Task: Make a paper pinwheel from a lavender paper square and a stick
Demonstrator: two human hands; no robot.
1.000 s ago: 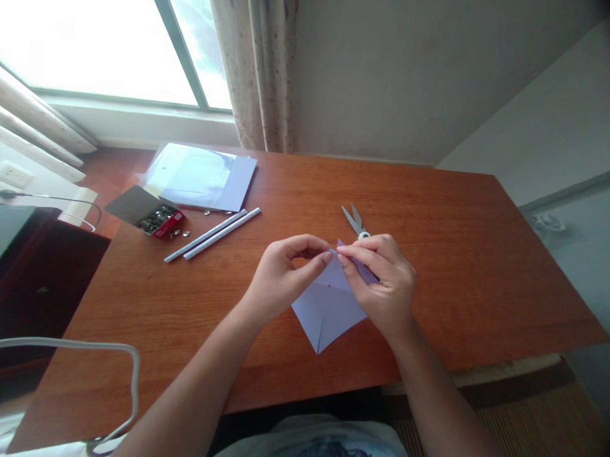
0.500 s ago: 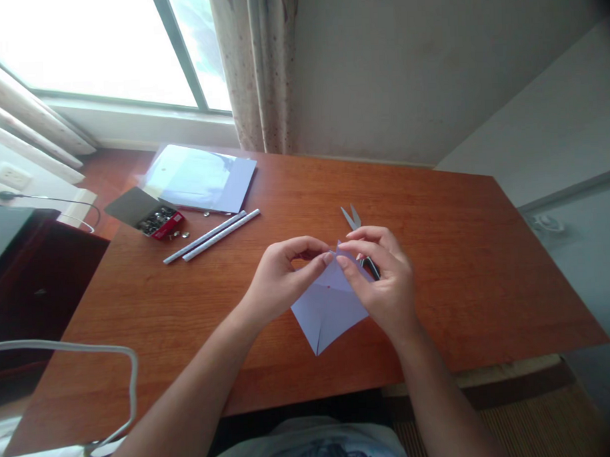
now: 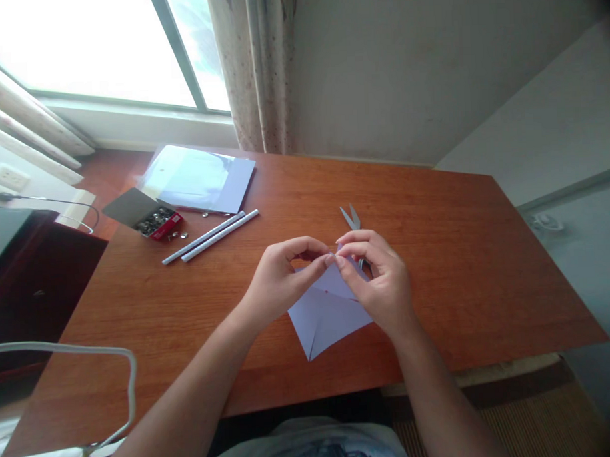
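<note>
A pale lilac sheet of paper (image 3: 333, 321) with a slit running in from its near corner hangs over the table between my hands. My left hand (image 3: 281, 276) pinches its far edge between thumb and forefinger. Right beside it, my right hand (image 3: 379, 279) is closed on the same edge, fingertips almost touching the left ones. Small red marks show on the paper's face. Whatever lies between the fingertips is hidden. Beyond my right hand lies a pair of scissors (image 3: 352, 219), blades parted and pointing away, the handles mostly covered by the hand and paper.
Two rolled paper sticks (image 3: 220, 237) lie left of my hands. Behind them is an open red box of metal thumbtacks (image 3: 159, 222), with several loose tacks nearby. A plastic-sleeved stack of paper (image 3: 198, 179) is near the window. A white cable (image 3: 133, 381) loops at the left.
My right hand has shifted slightly left toward the left fingertips, and its fingers have closed over the paper's peak. The paper's near corner has swung a little left and toward me.
</note>
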